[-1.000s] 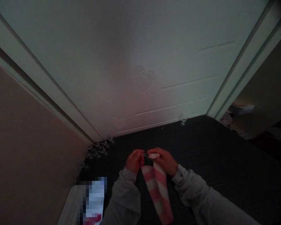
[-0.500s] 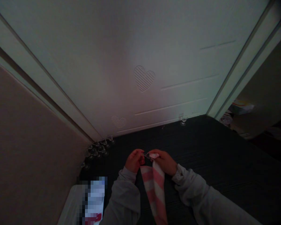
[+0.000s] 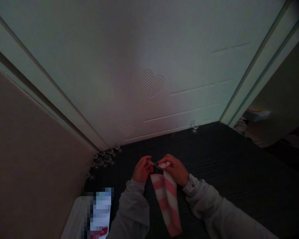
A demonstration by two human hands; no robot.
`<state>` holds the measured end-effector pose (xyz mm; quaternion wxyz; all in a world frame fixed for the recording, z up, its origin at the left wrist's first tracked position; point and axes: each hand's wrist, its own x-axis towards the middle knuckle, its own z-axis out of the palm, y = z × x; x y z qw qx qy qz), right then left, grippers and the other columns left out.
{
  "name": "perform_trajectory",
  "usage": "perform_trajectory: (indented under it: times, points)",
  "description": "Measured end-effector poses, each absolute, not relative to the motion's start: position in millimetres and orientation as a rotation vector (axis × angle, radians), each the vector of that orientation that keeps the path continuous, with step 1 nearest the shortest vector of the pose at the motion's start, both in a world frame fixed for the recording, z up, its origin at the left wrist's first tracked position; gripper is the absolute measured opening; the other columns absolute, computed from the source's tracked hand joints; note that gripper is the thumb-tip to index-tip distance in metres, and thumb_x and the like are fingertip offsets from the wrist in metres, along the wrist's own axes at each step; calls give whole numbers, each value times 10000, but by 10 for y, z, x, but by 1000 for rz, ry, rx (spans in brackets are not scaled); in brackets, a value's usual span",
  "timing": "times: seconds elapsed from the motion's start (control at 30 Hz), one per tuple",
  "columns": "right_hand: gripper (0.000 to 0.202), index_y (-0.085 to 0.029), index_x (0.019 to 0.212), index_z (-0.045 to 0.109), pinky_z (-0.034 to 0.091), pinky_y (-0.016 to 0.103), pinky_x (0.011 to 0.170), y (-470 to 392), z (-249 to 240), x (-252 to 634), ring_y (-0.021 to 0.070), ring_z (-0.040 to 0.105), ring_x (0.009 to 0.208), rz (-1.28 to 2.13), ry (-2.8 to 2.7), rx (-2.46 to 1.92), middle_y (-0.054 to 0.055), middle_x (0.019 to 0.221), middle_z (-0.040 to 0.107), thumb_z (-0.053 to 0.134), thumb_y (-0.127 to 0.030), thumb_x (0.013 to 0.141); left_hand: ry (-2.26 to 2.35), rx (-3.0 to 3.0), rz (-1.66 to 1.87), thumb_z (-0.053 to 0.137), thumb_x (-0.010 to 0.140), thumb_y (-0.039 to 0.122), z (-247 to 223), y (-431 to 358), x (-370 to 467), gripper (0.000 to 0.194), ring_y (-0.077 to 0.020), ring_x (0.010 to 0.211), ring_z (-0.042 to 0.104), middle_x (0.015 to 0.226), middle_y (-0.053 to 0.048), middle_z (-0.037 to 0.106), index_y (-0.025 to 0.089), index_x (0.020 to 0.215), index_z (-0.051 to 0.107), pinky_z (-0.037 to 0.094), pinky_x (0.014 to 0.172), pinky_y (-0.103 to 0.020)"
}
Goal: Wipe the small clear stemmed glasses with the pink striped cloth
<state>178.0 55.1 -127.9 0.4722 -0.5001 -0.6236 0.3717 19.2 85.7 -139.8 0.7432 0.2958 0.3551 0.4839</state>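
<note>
My left hand (image 3: 142, 169) is closed on one end of a small stemmed glass (image 3: 154, 163), which lies sideways between my hands. With my right hand (image 3: 175, 168) I pinch a pink-and-white striped cloth (image 3: 165, 196) against the other end of that glass. The cloth hangs down in a long fold below my right hand. My fingers cover much of the glass, so its full shape is hidden.
Several small stemmed glasses (image 3: 103, 158) stand grouped at the left back of the dark surface (image 3: 224, 166). Another small glass (image 3: 194, 127) is at the back right, by the white panel (image 3: 102, 66) with hearts. A lit, pixelated screen (image 3: 101, 212) lies at lower left.
The fingers of my left hand have shifted on the glass and loosened a little. The hanging cloth has swung slightly to the right, and its lower end now shows.
</note>
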Motion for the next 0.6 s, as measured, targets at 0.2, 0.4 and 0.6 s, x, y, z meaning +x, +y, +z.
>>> perform_trajectory:
  times: [0.2, 0.4, 0.6]
  points:
    - [192, -185, 864, 625, 407, 258, 690, 559, -1319, 1779, 146, 550, 764, 902, -1598, -1209, 30, 806, 588, 486, -148, 736, 810, 685, 1039, 698, 551, 380, -1405, 862, 208, 359, -84, 466, 498, 575, -3, 575, 112, 767, 599, 360, 457, -217]
    - [185, -185, 880, 568, 401, 246, 633, 532, -1348, 1767, 138, 561, 717, 949, -1615, -1239, 13, 794, 623, 399, -219, 813, 821, 686, 1032, 676, 581, 385, -1406, 864, 209, 380, -94, 482, 515, 583, -12, 594, 122, 839, 583, 365, 469, -223]
    - [146, -181, 851, 585, 416, 255, 680, 527, -1294, 1773, 145, 569, 756, 949, -1598, -1206, 20, 809, 628, 464, -182, 770, 832, 686, 1044, 657, 600, 382, -1386, 856, 217, 374, -101, 469, 514, 578, -5, 585, 126, 855, 564, 366, 465, -234]
